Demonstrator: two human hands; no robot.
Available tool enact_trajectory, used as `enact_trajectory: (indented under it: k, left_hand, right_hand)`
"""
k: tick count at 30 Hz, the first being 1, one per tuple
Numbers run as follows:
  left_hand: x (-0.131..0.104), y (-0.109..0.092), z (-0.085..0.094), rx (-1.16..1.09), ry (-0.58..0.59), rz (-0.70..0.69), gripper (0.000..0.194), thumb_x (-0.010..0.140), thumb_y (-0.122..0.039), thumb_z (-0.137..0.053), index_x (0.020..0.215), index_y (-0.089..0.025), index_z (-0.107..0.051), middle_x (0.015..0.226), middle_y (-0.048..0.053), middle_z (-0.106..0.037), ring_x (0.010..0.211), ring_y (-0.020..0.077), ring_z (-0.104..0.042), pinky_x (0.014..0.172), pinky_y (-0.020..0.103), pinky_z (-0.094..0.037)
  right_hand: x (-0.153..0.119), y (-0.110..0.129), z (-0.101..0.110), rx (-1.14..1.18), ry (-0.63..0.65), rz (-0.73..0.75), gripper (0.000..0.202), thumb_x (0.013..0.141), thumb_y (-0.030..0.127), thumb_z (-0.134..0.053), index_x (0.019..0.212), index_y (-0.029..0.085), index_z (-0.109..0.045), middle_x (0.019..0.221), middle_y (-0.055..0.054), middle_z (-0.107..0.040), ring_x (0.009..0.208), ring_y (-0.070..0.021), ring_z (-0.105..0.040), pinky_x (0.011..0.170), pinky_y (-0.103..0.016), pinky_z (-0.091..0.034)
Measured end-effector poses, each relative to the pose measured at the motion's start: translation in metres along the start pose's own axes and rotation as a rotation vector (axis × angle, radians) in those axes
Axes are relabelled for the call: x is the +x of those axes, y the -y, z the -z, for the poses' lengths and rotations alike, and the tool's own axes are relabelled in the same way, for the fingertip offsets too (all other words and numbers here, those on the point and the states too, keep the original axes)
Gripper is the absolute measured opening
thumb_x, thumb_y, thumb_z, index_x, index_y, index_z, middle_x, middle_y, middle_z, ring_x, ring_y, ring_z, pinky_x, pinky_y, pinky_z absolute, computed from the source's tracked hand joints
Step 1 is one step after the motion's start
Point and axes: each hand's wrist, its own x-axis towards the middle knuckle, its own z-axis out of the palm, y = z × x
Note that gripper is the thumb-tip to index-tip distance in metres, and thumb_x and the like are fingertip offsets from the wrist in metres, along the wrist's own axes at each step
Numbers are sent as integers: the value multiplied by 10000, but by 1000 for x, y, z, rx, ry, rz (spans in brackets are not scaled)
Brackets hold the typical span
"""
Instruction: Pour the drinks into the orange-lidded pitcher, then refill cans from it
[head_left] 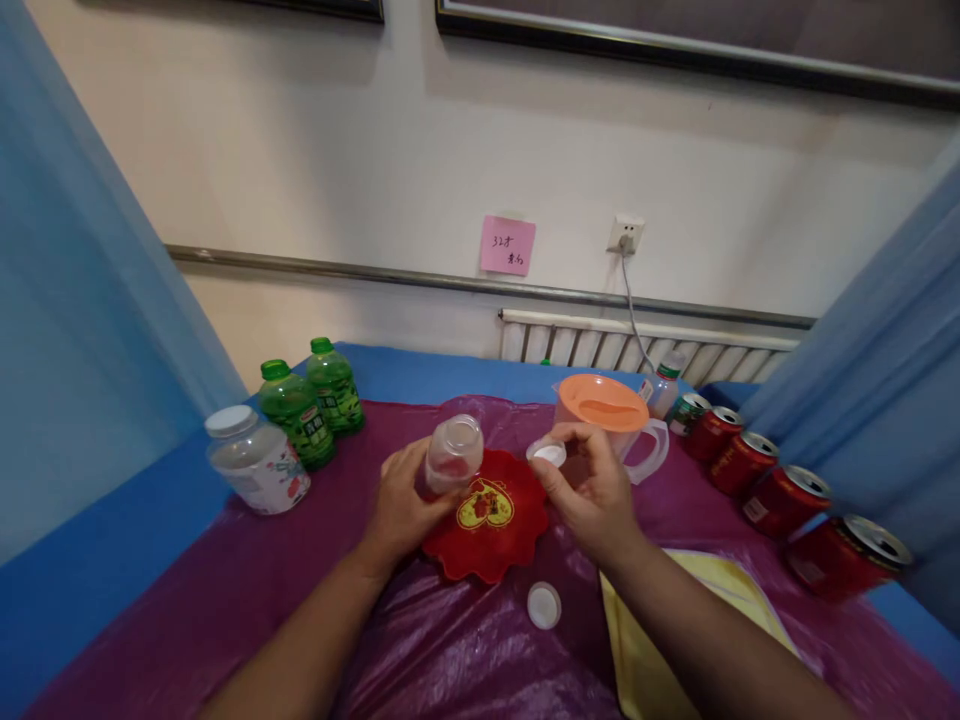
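Observation:
My left hand (409, 500) is wrapped round a small clear plastic bottle (454, 452), held over the left part of a red scalloped plate (487, 555) with a yellow print in its middle. Whether the bottle's upper end is its mouth or its base, I cannot tell. Between the thumb and fingers of my right hand (592, 490) is a small round white cap (550, 455), above the plate's right edge and apart from the bottle. Another round white lid (544, 605) lies on the purple plastic sheet just in front of the plate.
Two green bottles (297, 415) and a white-lidded jar (259, 465) stand at left. Behind my right hand is a pitcher with an orange lid (602, 402). Several cans (742, 465) and a clear bottle (664, 385) line the right side. A yellow cloth (637, 640) lies under my right forearm.

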Motion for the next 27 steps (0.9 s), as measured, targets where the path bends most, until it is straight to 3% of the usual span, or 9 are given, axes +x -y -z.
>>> enact_trajectory:
  k: [3, 8, 12, 18, 20, 22, 25, 27]
  left_hand:
    - [-2, -3, -1, -27, 46, 50, 565, 724, -528, -777, 1153, -192, -630, 1073, 91, -742, 992, 310, -687, 940, 451, -520]
    - [-3, -9, -5, -79, 102, 86, 572, 708, -488, -796, 1163, -184, -627, 1135, 114, -734, 1064, 328, -668, 981, 478, -505]
    - [-2, -11, -7, -158, 167, 64, 564, 726, -498, -792, 1163, -185, -621, 1170, 116, -718, 1082, 317, -667, 980, 469, -500]
    - [-2, -9, -9, -171, 197, 125, 488, 703, -475, -814, 1063, -185, -657, 1127, 121, -733, 1076, 333, -673, 960, 470, -501]
    - [-3, -8, -9, -172, 203, 148, 488, 700, -451, -815, 1076, -181, -661, 1127, 127, -735, 1072, 334, -676, 963, 471, -499]
    - [-4, -8, -9, -156, 214, 167, 495, 691, -443, -817, 1083, -181, -667, 1118, 128, -740, 1068, 339, -676, 975, 480, -492]
    - [-5, -9, -9, -140, 225, 178, 577, 683, -470, -816, 1155, -178, -656, 1164, 135, -735, 1089, 351, -667, 985, 489, -484]
    - [-5, -10, -9, -146, 243, 167, 637, 689, -487, -810, 1219, -178, -638, 1213, 136, -725, 1108, 353, -659, 993, 488, -478]
  right_hand:
    - [-17, -2, 25, -155, 175, -157, 216, 886, 362, -704, 928, 242, -530, 946, -38, -695, 833, -188, -659, 762, -326, -521]
    - [-67, -34, 50, -423, 367, -334, 194, 848, 335, -664, 802, 239, -501, 906, -37, -717, 849, -221, -660, 799, -361, -490]
    - [-93, -50, 55, -579, 422, -401, 161, 840, 376, -635, 805, 239, -560, 912, -47, -722, 866, -261, -670, 814, -412, -487]
    - [-109, -51, 58, -627, 409, -312, 115, 783, 389, -698, 848, 314, -642, 957, -51, -749, 911, -343, -703, 810, -500, -539]
    - [-113, -53, 60, -588, 336, -225, 160, 780, 379, -719, 920, 334, -655, 1082, -53, -743, 993, -346, -707, 847, -500, -563]
    - [-110, -55, 66, -557, 183, -109, 237, 802, 378, -719, 1023, 340, -645, 1199, -71, -700, 1100, -342, -679, 912, -503, -562]
    - [-88, -60, 81, -550, -156, 11, 392, 837, 406, -702, 1190, 280, -589, 1282, -129, -611, 1216, -346, -598, 964, -534, -519]
    - [-61, -65, 95, -524, -383, -6, 547, 834, 459, -707, 1293, 220, -531, 1354, -169, -540, 1249, -337, -555, 957, -512, -504]
